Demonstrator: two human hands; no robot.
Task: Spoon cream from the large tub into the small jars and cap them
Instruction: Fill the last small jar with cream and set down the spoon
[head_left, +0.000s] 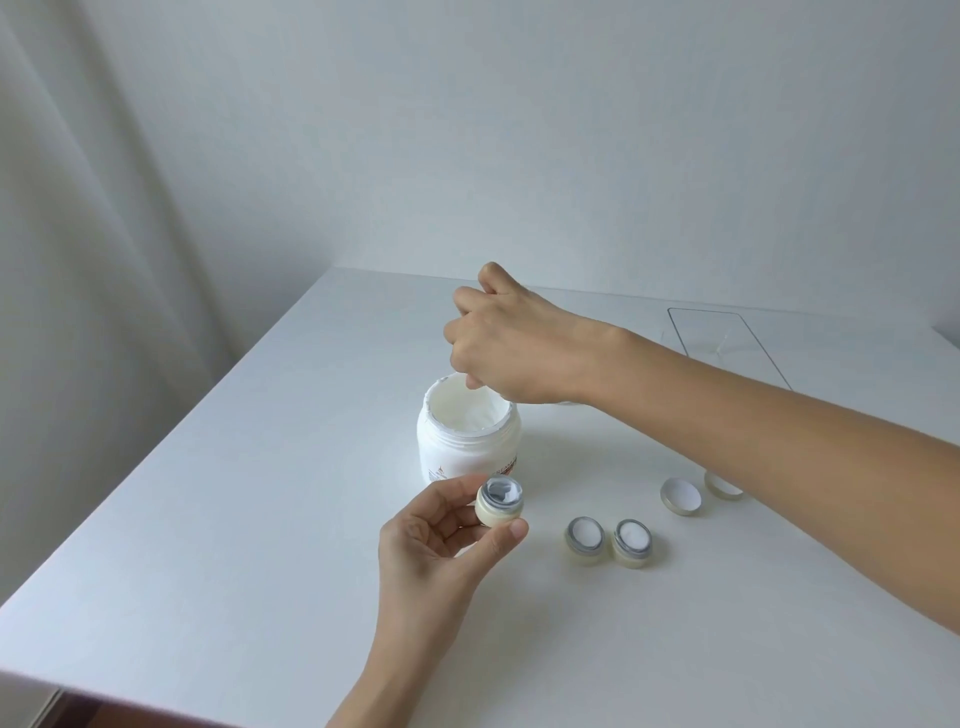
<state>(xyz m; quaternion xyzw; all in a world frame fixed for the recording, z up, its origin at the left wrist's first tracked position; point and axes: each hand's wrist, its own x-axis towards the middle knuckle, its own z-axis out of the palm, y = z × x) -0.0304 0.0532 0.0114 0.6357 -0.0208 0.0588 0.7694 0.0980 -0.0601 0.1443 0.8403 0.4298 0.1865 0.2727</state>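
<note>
The large white tub (467, 441) stands open mid-table, cream inside. My right hand (504, 343) hovers over its far rim, fingers closed around a thin white spoon handle that dips into the tub; most of the spoon is hidden. My left hand (441, 540) holds a small cream-coloured jar (500, 503) just in front of the tub, tilted, partly filled. Two more small jars (585, 538) (632, 541) sit uncapped to the right, with cream in them. Two caps (680, 496) (723, 486) lie behind them, the second partly hidden by my right forearm.
The white table (208, 519) ends at a near edge bottom left and meets the wall at the back. A clear flat tray (727, 338) lies at the back right. A pale curtain hangs on the left.
</note>
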